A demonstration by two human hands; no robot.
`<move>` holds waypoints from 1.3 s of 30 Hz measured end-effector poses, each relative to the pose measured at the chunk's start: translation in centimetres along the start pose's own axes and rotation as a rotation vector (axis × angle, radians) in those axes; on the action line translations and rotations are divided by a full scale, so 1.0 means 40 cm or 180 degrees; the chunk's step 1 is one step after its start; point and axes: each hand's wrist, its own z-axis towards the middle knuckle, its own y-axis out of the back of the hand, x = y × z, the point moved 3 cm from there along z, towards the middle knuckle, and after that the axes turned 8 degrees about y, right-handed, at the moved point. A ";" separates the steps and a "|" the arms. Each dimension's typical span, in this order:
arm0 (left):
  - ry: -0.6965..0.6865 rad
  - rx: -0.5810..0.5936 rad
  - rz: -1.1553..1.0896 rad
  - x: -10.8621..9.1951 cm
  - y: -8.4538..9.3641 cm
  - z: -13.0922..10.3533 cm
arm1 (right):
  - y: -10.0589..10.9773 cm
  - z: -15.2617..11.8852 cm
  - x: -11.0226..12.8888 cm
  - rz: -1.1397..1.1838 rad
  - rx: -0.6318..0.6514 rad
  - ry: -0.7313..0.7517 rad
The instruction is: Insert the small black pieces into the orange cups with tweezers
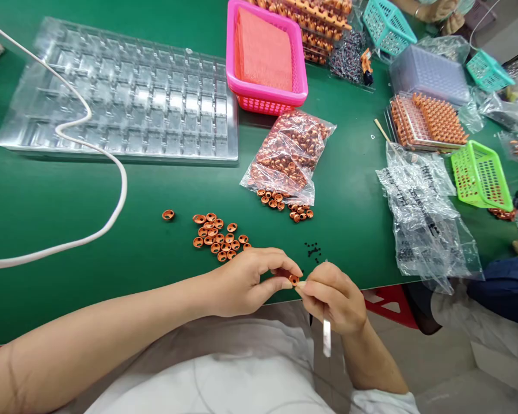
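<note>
My left hand point(259, 282) pinches a small copper-coloured cup-shaped ring point(293, 280) between thumb and fingertips, just over the table's near edge. Close against it, my right hand point(336, 296) is closed around a slim silver tool point(327, 339), whose flat end sticks out below the palm. The tool's working tip is hidden, and its exact kind cannot be made out. Tiny black pieces point(313, 252) lie scattered beyond my right hand. A loose group of similar copper rings point(218, 236) lies past my left wrist, with a single ring point(168, 215) farther left.
A clear bag of copper rings point(289, 152) lies open, spilling some. Behind it stands a pink basket point(303, 69). A clear plastic tray point(125, 103) and white cable point(121, 178) occupy the left. Crumpled plastic bags point(431, 224) and a green basket point(483, 175) are right; people sit nearby.
</note>
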 end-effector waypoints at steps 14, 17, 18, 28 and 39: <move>-0.0018 0.0034 0.0070 -0.005 -0.001 -0.001 | 0.003 -0.025 0.016 -0.0100 -0.0020 -0.0119; -0.0164 0.0020 0.0239 -0.004 -0.007 -0.003 | 0.001 -0.024 0.016 -0.0239 0.0391 0.0182; -0.0215 0.0024 0.0305 -0.005 -0.009 -0.003 | 0.002 -0.023 0.017 -0.0301 0.0443 0.0265; -0.0498 0.0080 0.0555 -0.010 -0.013 -0.009 | 0.003 -0.014 0.023 -0.0583 0.0683 0.0644; -0.0503 0.0134 0.0567 -0.004 -0.018 -0.007 | -0.010 -0.020 0.017 -0.0527 0.0666 0.0551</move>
